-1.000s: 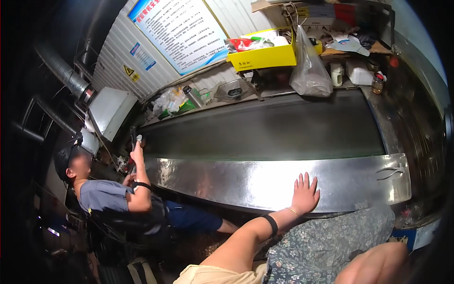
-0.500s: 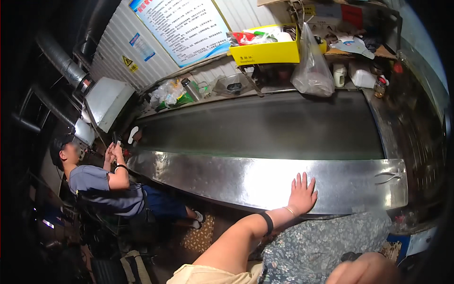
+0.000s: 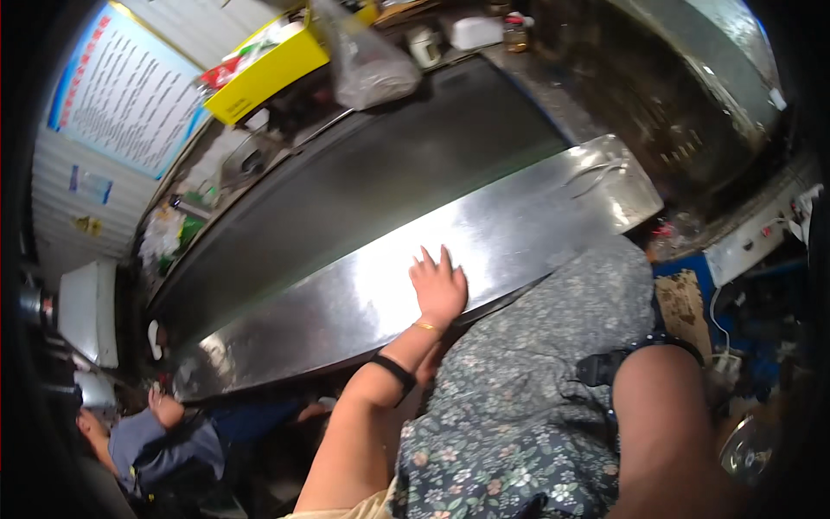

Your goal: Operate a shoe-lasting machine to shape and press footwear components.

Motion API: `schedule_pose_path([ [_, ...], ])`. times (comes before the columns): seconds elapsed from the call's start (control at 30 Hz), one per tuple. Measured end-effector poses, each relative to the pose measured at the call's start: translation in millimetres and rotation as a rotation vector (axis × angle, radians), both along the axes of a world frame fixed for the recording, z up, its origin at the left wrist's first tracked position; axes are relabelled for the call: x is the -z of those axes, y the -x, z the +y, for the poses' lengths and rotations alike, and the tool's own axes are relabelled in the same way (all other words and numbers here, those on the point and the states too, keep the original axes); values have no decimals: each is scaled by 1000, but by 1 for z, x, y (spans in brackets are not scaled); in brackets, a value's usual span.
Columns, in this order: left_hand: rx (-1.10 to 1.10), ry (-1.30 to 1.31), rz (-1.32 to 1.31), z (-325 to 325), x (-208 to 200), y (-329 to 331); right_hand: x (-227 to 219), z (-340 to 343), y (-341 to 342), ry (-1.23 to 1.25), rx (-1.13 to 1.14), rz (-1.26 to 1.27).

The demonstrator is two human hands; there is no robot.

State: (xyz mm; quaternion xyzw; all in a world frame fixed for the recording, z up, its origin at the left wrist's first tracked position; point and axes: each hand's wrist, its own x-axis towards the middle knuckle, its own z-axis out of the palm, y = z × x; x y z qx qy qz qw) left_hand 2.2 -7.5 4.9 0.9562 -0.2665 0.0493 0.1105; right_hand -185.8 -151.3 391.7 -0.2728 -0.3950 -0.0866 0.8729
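Observation:
My left hand lies flat on the shiny steel ledge along the front of a dark conveyor belt, fingers spread and holding nothing. A black band and a thin bracelet are on that arm. From the lower right comes my right arm; a black band circles its far end, and the hand beyond is hidden. Close beside it, a black object rests against the dark floral garment on my front. Towards the ledge's right end lies a thin, curved metal tool with two prongs.
Behind the ledge stretches the dark belt. A yellow box, a hanging plastic bag, a white jar and a lidded glass jar line the back. A co-worker is at the ledge's left end.
My view has turned to the right, so the scene is tilted and shifted left. My right arm shows more from the lower edge. My left hand still lies spread on the ledge.

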Motion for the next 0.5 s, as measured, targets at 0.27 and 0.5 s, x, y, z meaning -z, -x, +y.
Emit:
schedule_pose_path([
  [0.27,-25,-76,51,0,-11,1,-2,-15,5,71,62,-15],
  [0.5,-30,-55,52,3,-10,2,0,-28,14,102,27,-25],
])
